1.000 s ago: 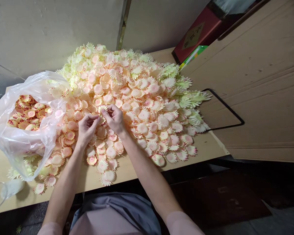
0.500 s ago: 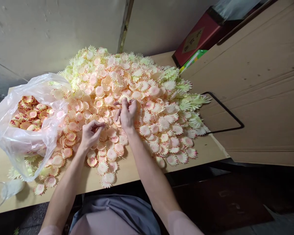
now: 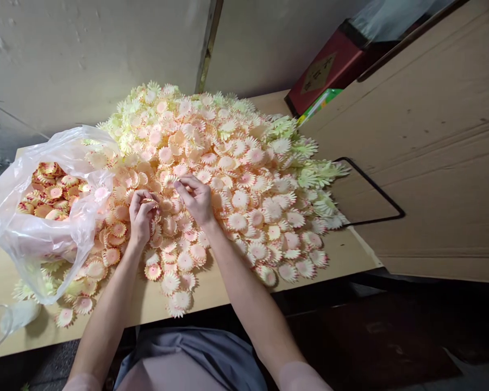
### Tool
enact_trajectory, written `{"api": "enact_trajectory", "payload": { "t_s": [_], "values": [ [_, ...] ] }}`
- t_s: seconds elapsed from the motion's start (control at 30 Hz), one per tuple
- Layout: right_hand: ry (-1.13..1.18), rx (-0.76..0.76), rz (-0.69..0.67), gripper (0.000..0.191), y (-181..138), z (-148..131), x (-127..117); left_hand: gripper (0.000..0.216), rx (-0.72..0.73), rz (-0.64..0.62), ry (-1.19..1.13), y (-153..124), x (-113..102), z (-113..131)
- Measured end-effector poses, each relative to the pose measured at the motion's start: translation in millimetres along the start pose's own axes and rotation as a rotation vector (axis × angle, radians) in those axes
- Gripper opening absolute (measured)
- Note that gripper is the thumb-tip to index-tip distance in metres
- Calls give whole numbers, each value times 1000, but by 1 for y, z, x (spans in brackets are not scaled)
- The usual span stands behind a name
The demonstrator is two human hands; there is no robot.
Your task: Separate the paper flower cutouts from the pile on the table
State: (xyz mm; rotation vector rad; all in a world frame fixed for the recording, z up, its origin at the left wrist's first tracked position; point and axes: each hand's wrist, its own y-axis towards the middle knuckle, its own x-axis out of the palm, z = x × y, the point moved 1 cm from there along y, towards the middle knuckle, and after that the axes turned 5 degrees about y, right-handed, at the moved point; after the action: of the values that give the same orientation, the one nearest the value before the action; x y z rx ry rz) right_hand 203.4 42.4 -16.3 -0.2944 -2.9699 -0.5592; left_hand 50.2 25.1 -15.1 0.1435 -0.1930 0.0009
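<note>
A broad heap of artificial flower petal discs (image 3: pixel 240 200) covers the table, pale cream, pink and peach with jagged, red-tinged edges. Over the heap's front middle, my right hand (image 3: pixel 198 201) pinches one pale petal disc (image 3: pixel 170 180) by its edge between thumb and fingers. Just to its left, my left hand (image 3: pixel 141 217) is closed, its fingertips pressed together near more discs. Whatever lies between those fingertips blends with the heap and I cannot make it out. The two hands are close together but apart.
A clear plastic bag (image 3: pixel 81 231) holding darker red-edged discs stands at the left. A clear cup (image 3: pixel 20 315) lies on its side by the front left table edge (image 3: pixel 44 335). To the right are a cardboard sheet (image 3: pixel 432 163), a black metal loop (image 3: pixel 377 187) and a red box (image 3: pixel 321 70).
My right hand has moved left and slightly down, bringing a pale disc towards my left hand. My left hand has shifted a little left and up, its fingers curling in more.
</note>
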Motion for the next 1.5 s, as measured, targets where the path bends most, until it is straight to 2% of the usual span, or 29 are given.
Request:
{"api": "enact_trajectory", "payload": {
  "t_s": [0.13, 0.27, 0.43, 0.57, 0.67, 0.77, 0.87, 0.97, 1.07, 1.13, 1.17, 1.23, 1.33, 1.5],
  "values": [
    [56, 56, -73, 26, -4, 0, 5, 30, 96, 24, 157, -3, 1, 2],
    [123, 122, -102, 27, -7, 2, 8, 24, 161, 62, 373, -4, 3, 6],
    [215, 149, -174, 25, -9, 0, 6, 26, 196, 80, 401, -3, 2, 7],
    [212, 171, -171, 29, -8, -1, 5, 27, 207, 90, 410, -3, 0, 4],
    [196, 120, -158, 37, -3, -10, 4, 26, 219, 132, 400, -2, -1, 3],
    [118, -23, -172, 36, 1, -38, -1, 25, 199, 159, 380, -2, -1, 3],
    [-107, -162, -354, 35, -11, -82, -7, 22, 211, 148, 368, -2, -2, 6],
    [-363, -215, -687, 57, -46, -116, -12, 20, 233, 163, 376, -2, -3, 7],
    [-654, -99, -966, 83, -91, -119, -18, 18, 240, 241, 394, 0, -5, 5],
    [-767, -48, -1059, 91, -112, -107, -23, 17, 239, 285, 393, 2, -7, 3],
    [-819, -45, -1052, 86, -117, -100, -25, 17, 239, 298, 389, 3, -7, 2],
    [-900, -84, -960, 63, -116, -84, -28, 17, 243, 313, 385, 4, -9, 1],
    [-933, -191, -782, 35, -96, -63, -29, 18, 243, 319, 386, 4, -10, 2],
    [-875, -348, -614, 30, -56, -32, -25, 18, 253, 354, 394, 3, -12, 6]
  ]
}}
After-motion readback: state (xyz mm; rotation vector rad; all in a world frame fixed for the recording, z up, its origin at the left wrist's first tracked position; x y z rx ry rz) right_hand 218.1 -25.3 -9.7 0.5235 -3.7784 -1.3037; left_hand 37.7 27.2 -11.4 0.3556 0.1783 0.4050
